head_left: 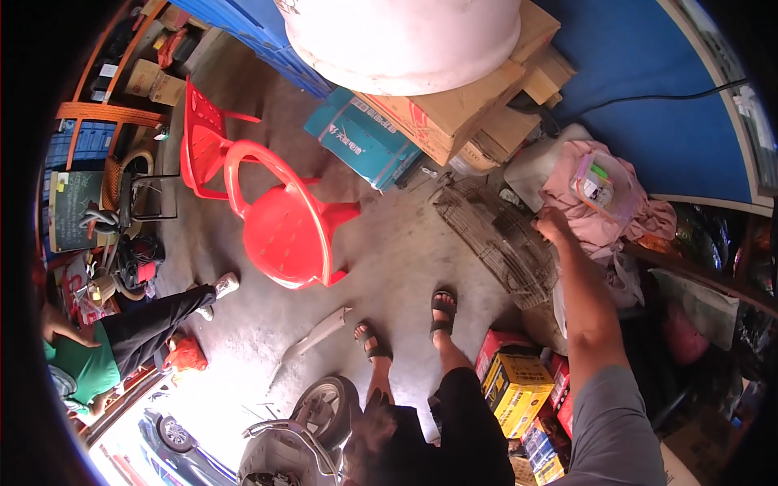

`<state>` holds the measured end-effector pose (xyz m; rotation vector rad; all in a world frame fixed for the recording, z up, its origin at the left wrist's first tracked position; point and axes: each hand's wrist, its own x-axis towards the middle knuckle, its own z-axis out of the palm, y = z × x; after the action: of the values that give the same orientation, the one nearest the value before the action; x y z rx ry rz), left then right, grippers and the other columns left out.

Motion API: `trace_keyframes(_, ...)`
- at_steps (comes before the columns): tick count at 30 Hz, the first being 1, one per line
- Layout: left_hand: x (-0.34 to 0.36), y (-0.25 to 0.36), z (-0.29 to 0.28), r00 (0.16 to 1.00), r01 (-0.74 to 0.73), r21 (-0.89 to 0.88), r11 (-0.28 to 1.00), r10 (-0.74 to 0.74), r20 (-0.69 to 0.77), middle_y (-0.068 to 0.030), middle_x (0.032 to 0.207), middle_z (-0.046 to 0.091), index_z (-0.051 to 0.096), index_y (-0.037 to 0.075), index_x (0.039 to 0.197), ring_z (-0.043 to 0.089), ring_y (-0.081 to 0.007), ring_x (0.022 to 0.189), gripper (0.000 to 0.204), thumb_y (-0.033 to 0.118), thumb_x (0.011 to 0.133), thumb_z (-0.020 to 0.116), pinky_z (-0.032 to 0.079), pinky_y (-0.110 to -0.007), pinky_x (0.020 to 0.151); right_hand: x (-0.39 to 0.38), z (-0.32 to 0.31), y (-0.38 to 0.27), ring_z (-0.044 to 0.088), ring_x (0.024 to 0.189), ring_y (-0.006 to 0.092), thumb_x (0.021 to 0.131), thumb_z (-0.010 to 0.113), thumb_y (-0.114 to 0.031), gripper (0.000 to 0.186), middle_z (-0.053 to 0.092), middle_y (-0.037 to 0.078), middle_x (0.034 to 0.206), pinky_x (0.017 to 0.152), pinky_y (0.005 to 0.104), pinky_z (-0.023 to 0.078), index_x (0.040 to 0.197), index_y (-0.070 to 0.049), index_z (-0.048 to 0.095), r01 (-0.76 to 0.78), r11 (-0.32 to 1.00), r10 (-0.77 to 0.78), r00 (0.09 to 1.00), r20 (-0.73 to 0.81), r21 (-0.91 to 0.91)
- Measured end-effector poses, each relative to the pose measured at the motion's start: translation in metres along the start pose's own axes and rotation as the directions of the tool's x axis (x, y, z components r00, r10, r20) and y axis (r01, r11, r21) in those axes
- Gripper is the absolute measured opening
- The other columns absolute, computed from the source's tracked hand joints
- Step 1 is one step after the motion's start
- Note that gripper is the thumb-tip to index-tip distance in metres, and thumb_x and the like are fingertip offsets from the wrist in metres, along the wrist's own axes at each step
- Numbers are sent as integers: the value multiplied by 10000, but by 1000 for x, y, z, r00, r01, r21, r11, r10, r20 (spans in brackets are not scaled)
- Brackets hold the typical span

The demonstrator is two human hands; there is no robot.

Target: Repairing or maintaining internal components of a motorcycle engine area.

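Note:
My right arm stretches out to the right side, and my right hand (553,226) is closed at the edge of a crumpled pink cloth (569,162). What its fingers grip, if anything, is hidden. A clear plastic tub (620,188) with a small white-and-green container (598,186) in it sits on the cloth. Beside and below the hand lies a rusty wire cage (502,243) on the floor. A brownish smear against my dark shorts may be my left hand (374,429); its fingers cannot be made out.
Cartons (438,121) and a teal box (361,138) stand ahead under a large white drum (405,40). Two red plastic chairs (288,235) are left of centre. Coloured boxes (519,389) stack by my right leg. A scooter (284,449) is below left; another person (97,352) is at far left.

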<state>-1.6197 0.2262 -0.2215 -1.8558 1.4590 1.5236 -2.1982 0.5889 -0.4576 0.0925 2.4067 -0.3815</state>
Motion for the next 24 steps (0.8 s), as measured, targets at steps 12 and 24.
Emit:
trace_keyframes(12, 2, -27, -52, 999, -40, -4, 999, 40, 15, -22, 768, 575, 598, -20, 954, 514, -102, 656, 335, 304, 937, 516, 444, -275, 566, -89, 56, -53, 700, 779, 314, 763, 750, -280, 337, 703, 183, 837, 700, 400, 538, 972, -23, 688, 53, 998, -54, 997, -60, -24)
trace_keyframes(24, 16, -9, -122, 806, -565, 531, 631, 561, 191, -187, 796, 584, 506, 30, 923, 564, -297, 634, 122, 126, 944, 433, 433, -411, 524, -141, 167, -71, 672, 609, 214, 814, 730, -183, 257, 686, 123, 770, 553, 370, 539, 996, -13, 670, 104, 992, -107, 993, 41, 76)
